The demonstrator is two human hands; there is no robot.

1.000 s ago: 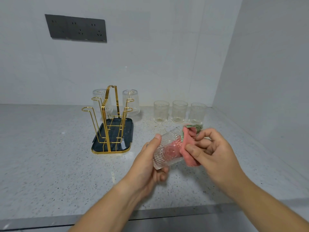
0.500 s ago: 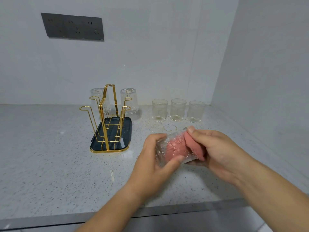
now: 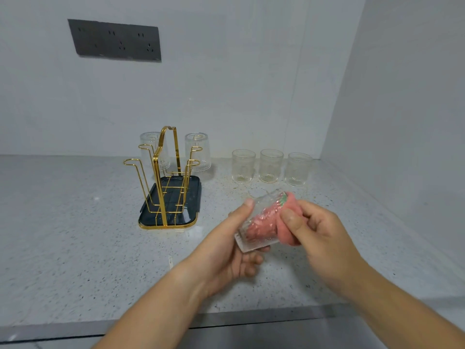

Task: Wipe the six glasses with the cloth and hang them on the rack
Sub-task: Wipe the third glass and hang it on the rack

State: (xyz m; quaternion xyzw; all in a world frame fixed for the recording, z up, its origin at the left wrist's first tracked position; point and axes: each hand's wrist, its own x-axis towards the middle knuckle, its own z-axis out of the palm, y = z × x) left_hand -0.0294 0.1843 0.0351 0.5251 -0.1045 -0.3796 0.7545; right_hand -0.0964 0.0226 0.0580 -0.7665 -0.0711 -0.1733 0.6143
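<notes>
My left hand (image 3: pixel 227 250) grips a ribbed clear glass (image 3: pixel 260 221) lying on its side above the counter. A pink cloth (image 3: pixel 286 222) is stuffed into its mouth, and my right hand (image 3: pixel 317 238) holds that cloth. The gold wire rack (image 3: pixel 164 172) stands on a dark tray (image 3: pixel 171 219) to the left. Two glasses hang upside down on its far pegs, one at the left (image 3: pixel 152 151) and one at the right (image 3: pixel 198 152). Three more glasses stand upright in a row by the back wall: left (image 3: pixel 243 166), middle (image 3: pixel 271 165), right (image 3: pixel 298 168).
The speckled grey counter (image 3: pixel 75 235) meets white walls at the back and on the right. A dark socket panel (image 3: pixel 114 41) is on the back wall. The counter's front edge (image 3: pixel 151 326) runs just below my forearms.
The glass has turned in my left hand, with my thumb now on top and my fingers under it. My right hand has shifted its hold and twisted the cloth inside.
</notes>
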